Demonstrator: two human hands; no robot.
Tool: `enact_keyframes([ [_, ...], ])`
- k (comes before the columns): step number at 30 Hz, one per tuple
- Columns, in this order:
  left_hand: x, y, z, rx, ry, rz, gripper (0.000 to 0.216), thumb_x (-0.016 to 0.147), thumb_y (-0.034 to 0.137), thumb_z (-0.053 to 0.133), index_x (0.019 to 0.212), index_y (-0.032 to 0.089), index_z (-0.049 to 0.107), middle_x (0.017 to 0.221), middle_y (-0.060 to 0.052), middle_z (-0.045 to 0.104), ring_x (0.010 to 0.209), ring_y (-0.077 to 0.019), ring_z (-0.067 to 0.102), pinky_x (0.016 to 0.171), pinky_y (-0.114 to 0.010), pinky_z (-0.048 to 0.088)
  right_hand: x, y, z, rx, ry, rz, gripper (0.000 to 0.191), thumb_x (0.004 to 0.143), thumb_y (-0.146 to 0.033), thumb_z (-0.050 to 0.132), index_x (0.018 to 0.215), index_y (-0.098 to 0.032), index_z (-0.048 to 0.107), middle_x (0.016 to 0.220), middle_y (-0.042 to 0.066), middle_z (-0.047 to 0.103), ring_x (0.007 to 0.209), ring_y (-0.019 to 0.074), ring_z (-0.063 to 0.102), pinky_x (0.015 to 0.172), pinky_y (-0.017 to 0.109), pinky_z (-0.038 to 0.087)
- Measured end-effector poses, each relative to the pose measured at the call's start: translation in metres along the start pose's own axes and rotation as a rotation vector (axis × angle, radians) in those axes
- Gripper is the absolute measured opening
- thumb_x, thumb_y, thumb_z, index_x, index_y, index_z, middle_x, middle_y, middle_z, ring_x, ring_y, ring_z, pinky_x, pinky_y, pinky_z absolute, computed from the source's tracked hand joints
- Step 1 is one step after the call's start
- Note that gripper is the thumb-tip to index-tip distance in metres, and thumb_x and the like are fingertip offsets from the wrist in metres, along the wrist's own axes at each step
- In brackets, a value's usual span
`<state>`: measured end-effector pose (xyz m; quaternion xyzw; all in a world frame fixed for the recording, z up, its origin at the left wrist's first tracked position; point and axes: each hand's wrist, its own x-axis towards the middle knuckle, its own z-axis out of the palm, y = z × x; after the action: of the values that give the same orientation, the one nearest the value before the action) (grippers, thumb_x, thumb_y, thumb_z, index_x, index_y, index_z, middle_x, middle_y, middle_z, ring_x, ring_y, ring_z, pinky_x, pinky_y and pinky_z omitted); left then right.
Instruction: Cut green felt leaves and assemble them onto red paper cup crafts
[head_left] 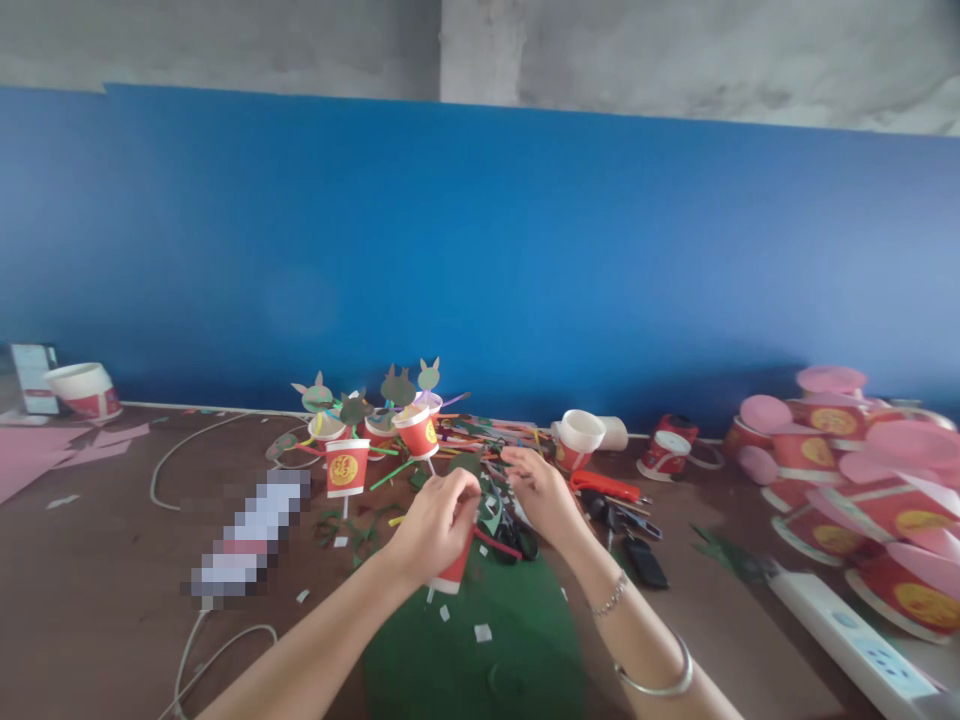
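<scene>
My left hand point(439, 520) is closed around the upper part of a red paper cup point(456, 568). The hand covers most of this cup, and a white strip pokes out under its base. Just above those fingers a dark green paper piece point(466, 461) shows; whether the hand touches it, I cannot tell. To the right, my right hand point(538, 492) is raised with bent fingers apart, and nothing shows in it. Black-handled scissors point(517, 537) lie between the hands, beside a thin red strip. Below is a green sheet point(480, 650) with small white scraps.
Red cups with animal-head cutouts point(343, 468) stand left of my hands. White cups point(581, 435), an orange-red tool point(606, 486) and a black object point(645, 562) lie right. A power strip point(847, 630) and piled pink-and-red cups point(892, 500) are far right. A blurred-out phone point(251, 540) lies left.
</scene>
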<state>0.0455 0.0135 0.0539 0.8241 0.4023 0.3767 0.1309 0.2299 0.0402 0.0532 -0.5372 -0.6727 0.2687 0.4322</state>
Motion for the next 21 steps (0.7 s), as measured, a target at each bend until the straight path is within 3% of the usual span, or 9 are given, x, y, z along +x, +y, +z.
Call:
enact_keyframes([
  [4,0.003,-0.017,0.001,0.03,-0.019,-0.128,0.011,0.082,0.011,0.046,0.087,0.021,0.049,0.076,-0.001,0.063,0.07,-0.0157,0.061,0.061,-0.024,0.043,0.0,0.01,-0.01,-0.483,-0.056,0.024,0.022,0.074,-0.014,0.051,0.087,-0.019,0.067,0.091,0.006,0.07,0.088,0.0192,0.063,0.077,0.027,0.043],
  [8,0.004,-0.025,0.0,0.104,-0.038,-0.201,0.014,0.079,0.009,0.049,0.087,0.021,0.052,0.077,-0.001,0.066,0.071,-0.0165,0.064,0.063,-0.024,0.042,0.001,0.016,-0.015,-0.786,-0.136,0.118,0.021,0.073,-0.012,0.051,0.078,-0.021,0.069,0.093,0.005,0.07,0.094,0.0209,0.06,0.077,0.027,0.038],
  [13,0.005,-0.02,-0.005,0.175,-0.111,-0.258,0.01,0.08,0.011,0.05,0.083,0.02,0.053,0.074,0.0,0.067,0.067,-0.0162,0.064,0.06,-0.024,0.039,0.003,0.02,-0.014,-0.862,-0.174,0.191,0.025,0.069,-0.008,0.052,0.074,-0.023,0.071,0.09,0.006,0.07,0.096,0.0247,0.059,0.076,0.032,0.036],
  [21,0.005,-0.019,-0.005,0.245,-0.152,-0.264,0.011,0.083,0.013,0.047,0.079,0.02,0.055,0.074,-0.001,0.068,0.066,-0.0161,0.063,0.058,-0.024,0.037,0.001,0.017,-0.012,-0.893,-0.174,0.17,0.023,0.075,-0.011,0.051,0.075,-0.023,0.07,0.093,0.005,0.069,0.097,0.0231,0.057,0.076,0.031,0.032],
])
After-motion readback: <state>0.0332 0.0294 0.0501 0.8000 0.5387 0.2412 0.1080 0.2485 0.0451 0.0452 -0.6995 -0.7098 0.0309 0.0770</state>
